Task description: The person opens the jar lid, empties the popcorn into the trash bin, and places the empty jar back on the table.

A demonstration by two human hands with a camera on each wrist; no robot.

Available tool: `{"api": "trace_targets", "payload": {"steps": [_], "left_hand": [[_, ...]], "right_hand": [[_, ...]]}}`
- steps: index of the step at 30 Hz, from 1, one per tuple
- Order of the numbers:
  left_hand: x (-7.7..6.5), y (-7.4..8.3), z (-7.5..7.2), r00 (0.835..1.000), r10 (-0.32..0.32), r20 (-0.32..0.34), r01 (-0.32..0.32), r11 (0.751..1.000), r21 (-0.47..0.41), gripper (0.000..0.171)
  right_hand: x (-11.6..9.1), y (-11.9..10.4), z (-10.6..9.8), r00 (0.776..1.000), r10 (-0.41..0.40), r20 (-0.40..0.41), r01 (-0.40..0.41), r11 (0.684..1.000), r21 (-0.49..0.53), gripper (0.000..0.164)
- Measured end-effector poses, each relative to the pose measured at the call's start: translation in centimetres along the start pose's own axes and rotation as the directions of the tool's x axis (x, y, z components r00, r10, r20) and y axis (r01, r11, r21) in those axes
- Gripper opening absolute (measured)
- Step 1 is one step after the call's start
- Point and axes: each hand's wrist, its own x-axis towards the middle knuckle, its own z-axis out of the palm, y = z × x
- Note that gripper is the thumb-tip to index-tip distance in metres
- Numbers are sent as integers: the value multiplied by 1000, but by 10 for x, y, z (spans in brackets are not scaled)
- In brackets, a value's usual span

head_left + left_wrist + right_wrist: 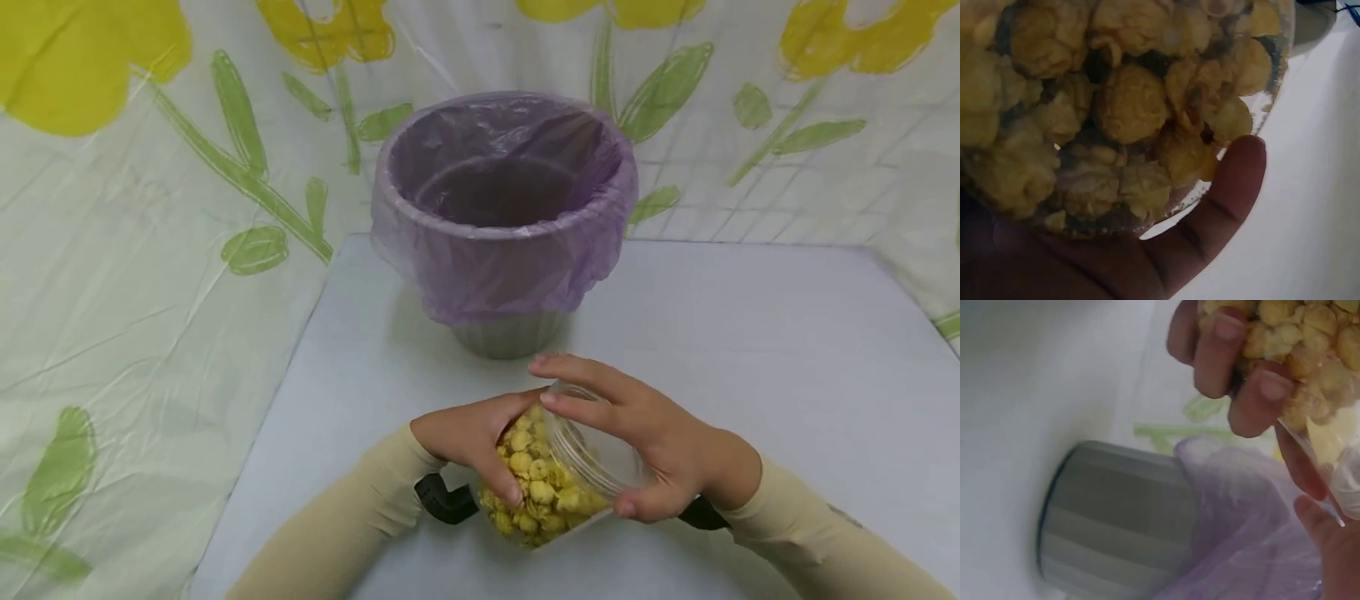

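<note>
A clear plastic jar (534, 487) full of yellow popcorn lies tilted between both hands, its top facing right. My left hand (476, 437) grips the jar's body, with the thumb laid across the near side. In the left wrist view one digit curls along the edge of the popcorn jar (1129, 103). My right hand (652, 433) holds the jar's translucent ridged top (588, 446), fingers on the far edge and thumb on the near edge. The right wrist view catches the left hand's fingertips (1272, 384) wrapped on the jar, while part of the right hand (1341, 556) shows at lower right.
Beyond the hands stands a grey bin (506, 337) lined with a purple plastic bag (517, 275) folded over its rim. It rests on a white table (750, 333). A sheet printed with yellow flowers (255, 183) hangs behind and at the left.
</note>
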Motion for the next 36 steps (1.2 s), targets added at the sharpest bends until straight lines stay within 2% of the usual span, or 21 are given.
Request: {"api": "trace_targets", "payload": {"steps": [2, 4, 8, 12, 14, 15, 16, 17, 18, 20, 21, 22, 23, 24, 25, 27, 29, 31, 33, 34, 36], "left_hand": [[0, -3, -2, 1000, 14, 18, -13, 999, -33, 96], [0, -5, -5, 1000, 25, -14, -25, 1000, 1, 98], [-3, 3, -5, 985, 13, -173, 12, 990, 142, 99], [-4, 21, 5, 934, -4, -357, 103, 960, 259, 102], [-1, 22, 10, 905, 34, -425, 117, 939, 324, 103], [1, 20, 12, 886, 69, -458, 131, 912, 390, 104], [3, 17, 13, 866, 114, -487, 156, 864, 479, 106], [4, 12, 13, 847, 185, -498, 176, 787, 591, 108], [6, 8, 13, 826, 257, -503, 213, 683, 698, 108], [8, -2, 12, 777, 405, -482, 317, 410, 855, 110], [8, -7, 12, 753, 468, -462, 374, 274, 886, 111], [9, -10, 12, 735, 523, -432, 415, 156, 896, 110], [10, -13, 12, 720, 567, -400, 444, 67, 894, 108], [11, -15, 13, 707, 594, -384, 468, 13, 884, 106], [12, -16, 14, 700, 613, -367, 479, -21, 878, 106], [14, -18, 15, 691, 632, -352, 489, -50, 871, 104], [15, -19, 16, 688, 636, -349, 488, -50, 871, 105], [16, -19, 17, 694, 628, -353, 481, -40, 876, 106], [16, -18, 16, 705, 612, -358, 462, -14, 887, 105], [15, -18, 15, 715, 600, -359, 443, 9, 897, 104], [13, -17, 14, 744, 558, -367, 393, 78, 916, 101]], "right_hand": [[1, 0, -2, 1000, 9, 23, -8, 1000, -29, 75], [0, 0, -6, 998, 38, 51, -35, 998, -58, 72], [-3, -3, -11, 988, 122, 96, -114, 990, -81, 70], [-5, -7, -6, 975, 221, 34, -218, 972, -87, 78], [-4, -8, -2, 957, 290, -19, -290, 951, -108, 80], [-4, -10, 0, 940, 338, -45, -341, 931, -131, 80], [-3, -11, 1, 916, 394, -70, -400, 903, -158, 80], [-2, -11, 2, 888, 449, -94, -459, 869, -187, 78], [-1, -12, 4, 850, 513, -116, -526, 825, -207, 74], [1, -12, 5, 752, 643, -145, -657, 716, -236, 67], [2, -11, 6, 693, 705, -149, -717, 654, -240, 64], [3, -10, 8, 637, 757, -148, -766, 598, -238, 62], [4, -9, 9, 586, 797, -147, -803, 547, -235, 62], [4, -7, 11, 540, 829, -146, -833, 501, -233, 63], [4, -5, 12, 508, 849, -145, -851, 469, -235, 63], [4, -1, 16, 485, 861, -156, -865, 445, -234, 63], [2, 2, 19, 514, 838, -185, -850, 469, -238, 61], [-1, 4, 21, 574, 793, -205, -815, 527, -242, 57], [-5, 5, 22, 643, 736, -209, -763, 597, -248, 51], [-7, 6, 21, 676, 708, -205, -735, 629, -253, 49], [-10, 7, 20, 734, 654, -185, -678, 689, -255, 47]]}}
